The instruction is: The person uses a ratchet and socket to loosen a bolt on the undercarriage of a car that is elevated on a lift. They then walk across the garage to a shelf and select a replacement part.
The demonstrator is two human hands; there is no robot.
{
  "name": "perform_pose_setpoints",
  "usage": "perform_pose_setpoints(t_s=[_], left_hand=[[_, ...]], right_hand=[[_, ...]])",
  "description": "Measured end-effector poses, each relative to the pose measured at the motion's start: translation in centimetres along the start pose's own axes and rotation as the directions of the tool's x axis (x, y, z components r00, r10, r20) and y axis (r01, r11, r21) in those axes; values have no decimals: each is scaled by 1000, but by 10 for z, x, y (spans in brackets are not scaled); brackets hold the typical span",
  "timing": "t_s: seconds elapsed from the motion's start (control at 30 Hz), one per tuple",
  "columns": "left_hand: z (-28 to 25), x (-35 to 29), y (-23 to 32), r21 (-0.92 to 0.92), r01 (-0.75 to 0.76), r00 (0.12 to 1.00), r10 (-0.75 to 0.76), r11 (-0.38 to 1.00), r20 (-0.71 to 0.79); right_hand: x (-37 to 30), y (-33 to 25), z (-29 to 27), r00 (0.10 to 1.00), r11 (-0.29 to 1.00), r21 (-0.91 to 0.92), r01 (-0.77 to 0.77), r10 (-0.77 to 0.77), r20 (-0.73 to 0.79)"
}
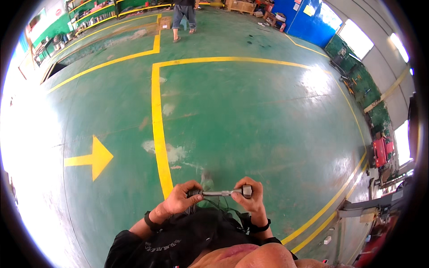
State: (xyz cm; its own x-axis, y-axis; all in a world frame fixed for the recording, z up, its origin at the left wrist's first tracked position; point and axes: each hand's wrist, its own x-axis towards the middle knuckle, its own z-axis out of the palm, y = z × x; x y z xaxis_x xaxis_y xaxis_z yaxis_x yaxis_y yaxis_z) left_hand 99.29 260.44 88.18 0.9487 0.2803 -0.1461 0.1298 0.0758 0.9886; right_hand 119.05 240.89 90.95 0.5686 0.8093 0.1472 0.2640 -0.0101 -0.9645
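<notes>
Close in front of my chest, a socket wrench (216,194) lies level between my two hands. My left hand (179,199) is wrapped round its dark handle at the left end. At the other end, the fingers of my right hand (251,200) close about the metal head, where a thick, short socket (246,191) shows by the thumb. The bare steel shaft spans the gap between the hands. Thin dark cables (220,205) hang just below it, in front of my black shirt. Black bands circle both wrists.
Yellow lines (158,120) and a yellow arrow (96,158) mark the green floor. Far off, a person (184,18) stands near a cardboard box (165,23). Shelves (94,15) line the back left, a blue partition (304,20) the back right. Red equipment (380,152) stands at the right.
</notes>
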Motion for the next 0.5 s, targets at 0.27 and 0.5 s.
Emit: perform_pose_setpoints(t_s=[0.27,0.5], left_hand=[[-87,173,38,184,-21,998,32,983,-56],[-169,289,74,284,-106,984,142,953,-109]], right_hand=[[201,43,-30,996,997,-36,69,-67,62],[371,45,-37,980,994,-25,102,-96,173]])
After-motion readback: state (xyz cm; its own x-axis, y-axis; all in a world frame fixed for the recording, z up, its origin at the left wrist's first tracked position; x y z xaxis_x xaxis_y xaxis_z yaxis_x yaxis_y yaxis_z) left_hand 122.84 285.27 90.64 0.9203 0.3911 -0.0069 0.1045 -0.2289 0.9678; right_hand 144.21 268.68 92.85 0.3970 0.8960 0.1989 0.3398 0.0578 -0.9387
